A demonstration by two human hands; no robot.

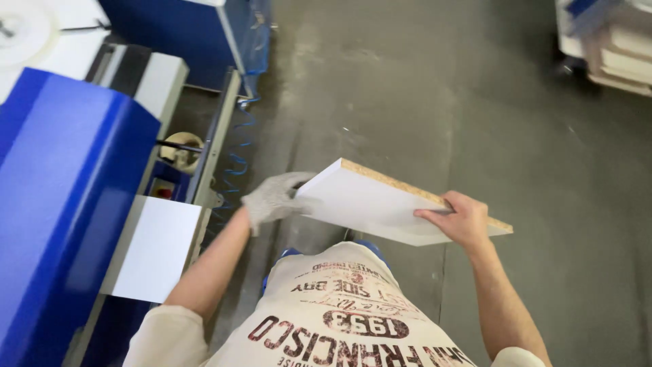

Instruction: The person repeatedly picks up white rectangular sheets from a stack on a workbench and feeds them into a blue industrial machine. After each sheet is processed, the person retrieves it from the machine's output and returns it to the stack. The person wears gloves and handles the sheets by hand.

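Gloved left hand [272, 197] and bare right hand [460, 219] gripping white board [367, 204], grey concrete floor [421, 88]

A single head-worn camera looks steeply down, close over the person's chest, toward the concrete floor [421, 88].

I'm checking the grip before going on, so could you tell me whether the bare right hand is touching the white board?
Touching. The head view shows the right hand lying on the white board, fingers on its top face.

Lighting was even and moderately bright; sheen showed on the blue machine cover [61, 204]; motion blur softened the frame edges.
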